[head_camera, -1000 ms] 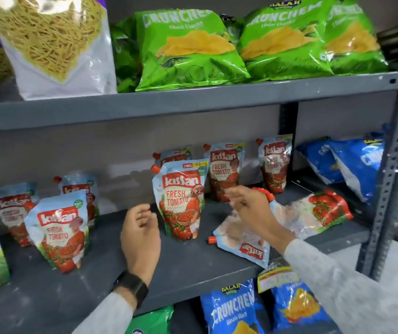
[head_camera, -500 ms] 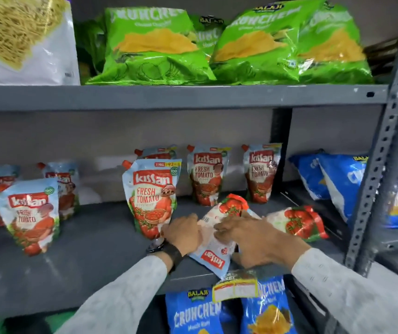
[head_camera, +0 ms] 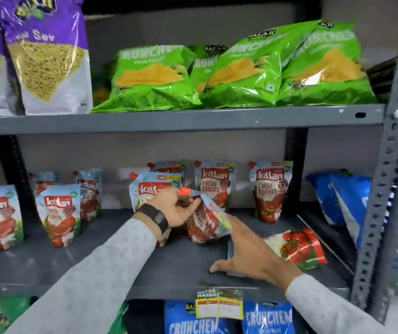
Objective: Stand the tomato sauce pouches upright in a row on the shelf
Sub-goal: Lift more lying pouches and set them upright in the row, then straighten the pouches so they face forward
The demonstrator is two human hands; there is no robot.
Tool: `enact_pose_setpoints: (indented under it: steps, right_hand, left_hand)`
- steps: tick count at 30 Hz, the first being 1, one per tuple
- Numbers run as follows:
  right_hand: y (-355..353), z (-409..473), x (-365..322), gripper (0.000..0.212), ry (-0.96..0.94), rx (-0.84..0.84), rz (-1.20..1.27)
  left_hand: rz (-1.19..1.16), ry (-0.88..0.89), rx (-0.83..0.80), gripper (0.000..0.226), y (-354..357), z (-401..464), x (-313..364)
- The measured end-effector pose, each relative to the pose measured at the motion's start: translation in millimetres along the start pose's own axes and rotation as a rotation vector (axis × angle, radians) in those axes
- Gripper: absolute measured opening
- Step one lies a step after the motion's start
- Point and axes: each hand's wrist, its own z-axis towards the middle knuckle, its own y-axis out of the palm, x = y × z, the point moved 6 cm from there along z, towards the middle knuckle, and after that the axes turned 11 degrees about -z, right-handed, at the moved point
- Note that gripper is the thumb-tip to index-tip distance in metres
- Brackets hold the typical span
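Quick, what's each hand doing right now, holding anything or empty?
Left hand: closed on the top of a tilted tomato sauce pouch.
Right hand: open, fingers spread, pressing on the shelf, gripping nothing.

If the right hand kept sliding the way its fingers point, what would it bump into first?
Probably the tilted pouch that the left hand holds by the top. The right hand lies open on the shelf, fingers pointing back-left toward its base; depth is hard to judge.
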Motion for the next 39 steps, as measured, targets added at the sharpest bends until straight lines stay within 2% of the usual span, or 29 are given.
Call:
enact_pose_setpoints:
  steps: [1, 3, 6, 7, 10, 13, 14, 15, 17, 19, 21, 27, 32, 37, 39]
  right_hand:
    - [4, 6, 2, 0.112, 0.080, 0.054, 0.060]
    - [4, 19, 10, 0.081, 0.238, 0.203, 0.288]
    - [-4, 26, 17, 0.033, 0.290, 0.388, 0.559]
    - [-10, 29, 17, 0.027, 0.289, 0.425, 0.639]
    - [-35, 45, 23, 0.030, 0.269, 0.477, 0.866]
    - [-60, 63, 29, 0.028, 0.276, 0.469, 0.946]
    - [-66, 68, 29, 0.026, 0.277, 0.458, 0.953]
    - [-71, 72, 29, 0.025, 0.279, 0.447, 0.946]
    - [-76, 80, 29, 0.024, 0.287, 0.424, 0.941]
    - [-72, 85, 32, 0.024, 0.324, 0.409, 0.927]
    - [-58, 89, 39, 0.025, 0.375, 0.390, 0.936]
    - [9, 84, 55, 0.031, 0.448, 0.298, 0.903]
    - [24, 86, 65, 0.034, 0.455, 0.279, 0.903]
    - [21, 87, 68, 0.034, 0.453, 0.217, 0.901]
    - [15, 80, 71, 0.039, 0.461, 0.179, 0.828]
  left_hand:
    - [-0.089, -0.030, 0.003, 0.030, 2, 3, -6]
    - [-0.135, -0.035, -0.039, 0.028, 13, -4, -8]
    - [-0.166, -0.045, -0.129, 0.029, 18, -7, -9]
    - [-0.137, -0.032, -0.163, 0.030, 20, -9, -5]
    - [0.061, 0.067, -0.208, 0.025, 31, -15, 11]
    - [0.431, 0.365, -0.124, 0.040, 33, -25, 24]
    - [0.541, 0.486, -0.122, 0.034, 33, -30, 24]
    - [0.643, 0.584, -0.142, 0.045, 34, -34, 22]
    - [0.752, 0.682, -0.192, 0.023, 31, -30, 13]
    - [0.841, 0.790, -0.143, 0.032, 24, -18, 12]
    - [0.845, 0.848, -0.061, 0.029, 17, -2, 15]
    - [0.751, 0.641, 0.004, 0.060, -25, 61, -23]
    - [0.646, 0.605, 0.001, 0.033, -18, 59, -37]
    - [0.628, 0.587, -0.002, 0.028, -18, 61, -36]
    - [0.650, 0.601, -0.012, 0.029, -20, 59, -37]
